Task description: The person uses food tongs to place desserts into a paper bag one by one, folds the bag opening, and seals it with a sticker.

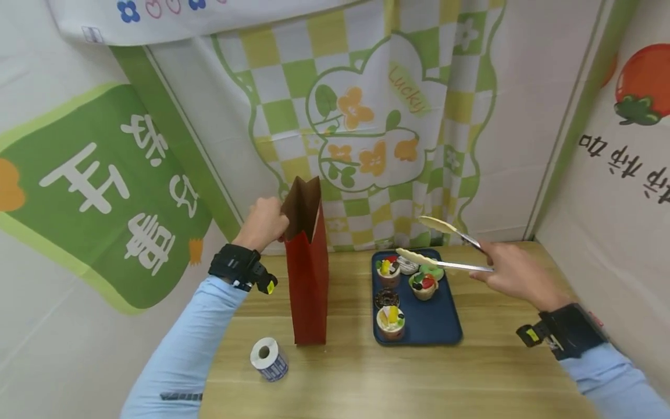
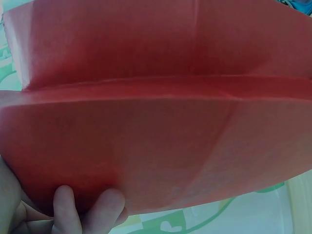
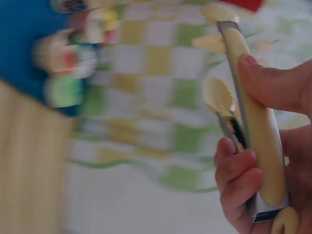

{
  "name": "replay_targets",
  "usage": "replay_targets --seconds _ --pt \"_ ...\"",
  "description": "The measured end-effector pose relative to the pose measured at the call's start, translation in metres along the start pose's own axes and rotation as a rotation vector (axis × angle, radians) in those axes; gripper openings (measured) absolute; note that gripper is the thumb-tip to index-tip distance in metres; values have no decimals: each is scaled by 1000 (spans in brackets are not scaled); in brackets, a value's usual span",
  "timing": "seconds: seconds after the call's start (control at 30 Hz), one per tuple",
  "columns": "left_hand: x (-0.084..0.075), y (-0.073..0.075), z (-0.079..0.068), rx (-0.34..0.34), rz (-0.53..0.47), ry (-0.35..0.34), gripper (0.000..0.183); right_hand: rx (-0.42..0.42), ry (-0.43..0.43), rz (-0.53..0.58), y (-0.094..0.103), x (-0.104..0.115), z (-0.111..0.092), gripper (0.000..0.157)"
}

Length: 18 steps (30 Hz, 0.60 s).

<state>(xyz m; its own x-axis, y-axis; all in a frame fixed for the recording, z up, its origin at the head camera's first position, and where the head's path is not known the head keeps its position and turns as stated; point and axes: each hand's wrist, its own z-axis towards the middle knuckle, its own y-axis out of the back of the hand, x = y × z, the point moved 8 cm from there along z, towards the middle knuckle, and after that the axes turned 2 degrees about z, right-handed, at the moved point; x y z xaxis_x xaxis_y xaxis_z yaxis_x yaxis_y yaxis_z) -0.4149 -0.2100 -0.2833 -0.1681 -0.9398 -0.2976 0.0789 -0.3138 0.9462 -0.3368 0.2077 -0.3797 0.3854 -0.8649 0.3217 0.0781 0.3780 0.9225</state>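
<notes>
My left hand (image 1: 264, 223) pinches the top edge of a tall red paper bag (image 1: 309, 285), which stands upright with its brown inside showing. In the left wrist view, fingertips (image 2: 109, 204) press on the red paper (image 2: 146, 141). My right hand (image 1: 515, 270) grips metal tongs (image 1: 466, 266) with cream scalloped tips, spread apart above a dark blue tray (image 1: 434, 326). Nothing is between the tips. On the tray sit several cupcakes, among them a fruit-topped one (image 1: 423, 285) and one near the front (image 1: 390, 323), plus a chocolate donut (image 1: 387, 299), a white donut (image 1: 407, 265) and a green one (image 1: 431, 270).
A roll of labels (image 1: 269, 359) stands on the wooden table (image 1: 377, 384), front left of the bag. Behind the table hangs a green and yellow checked cloth (image 1: 356, 209). Printed fabric walls (image 1: 602, 192) close in both sides.
</notes>
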Motion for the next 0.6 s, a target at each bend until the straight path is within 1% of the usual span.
replay_targets --seconds 0.1,0.13,0.23,0.4,0.5,0.6 --pt "0 0 -1 2 5 7 28 15 -57 59 -36 -31 -12 47" --pt "1 -1 -1 4 3 8 28 16 -73 57 -46 -40 -17 47" --pt "1 -3 -1 4 12 0 29 35 -101 63 -73 -57 -29 52" --pt "0 -2 0 -1 20 -7 29 67 -120 80 -106 -68 -44 54" --pt "0 0 0 -15 22 -17 29 60 -115 86 -123 -70 -47 49" --pt "0 1 -1 -31 31 -30 31 69 -132 109 -140 -72 -48 47"
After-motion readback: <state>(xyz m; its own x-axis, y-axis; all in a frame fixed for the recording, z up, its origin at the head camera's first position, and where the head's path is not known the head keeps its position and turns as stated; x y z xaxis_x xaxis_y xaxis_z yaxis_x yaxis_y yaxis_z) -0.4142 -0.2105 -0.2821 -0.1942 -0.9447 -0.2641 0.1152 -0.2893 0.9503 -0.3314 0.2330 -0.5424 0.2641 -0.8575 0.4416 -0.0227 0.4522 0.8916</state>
